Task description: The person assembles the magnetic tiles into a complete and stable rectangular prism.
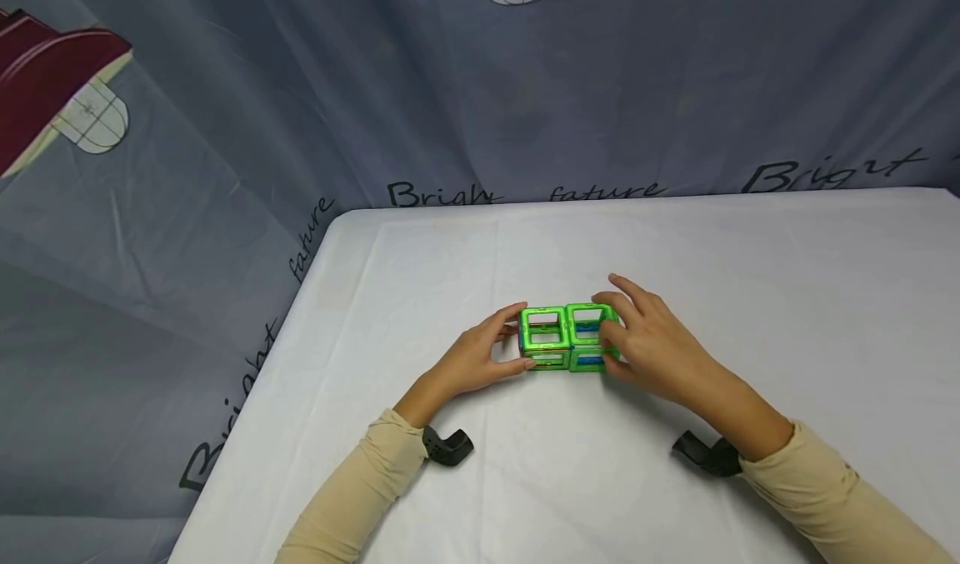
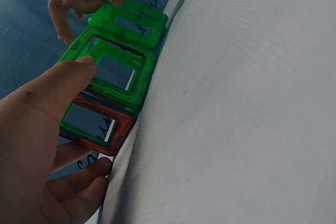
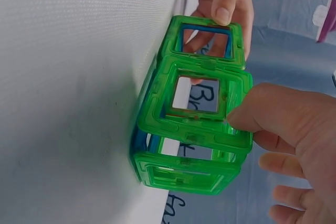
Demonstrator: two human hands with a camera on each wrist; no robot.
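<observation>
On the white table lies a box-like structure of magnetic tiles [image 1: 546,346], two square-framed cubes side by side. Most frames are clear green; blue and orange-red ones show too. My left hand [image 1: 474,359] holds its left end, thumb on the near face and fingers round the far side. At the right end, my right hand [image 1: 663,349] pinches a green tile [image 3: 197,132] of the other cube with thumb and index finger, the other fingers held off. In the right wrist view, a gap shows between this tile and the green end square [image 3: 184,188].
A black wrist mount [image 1: 448,447] sits by the left cuff and another black mount [image 1: 707,456] by the right one. Grey-blue printed curtain [image 1: 570,89] hangs behind the table's far edge and along its left side. White cloth [image 1: 420,281] covers the tabletop.
</observation>
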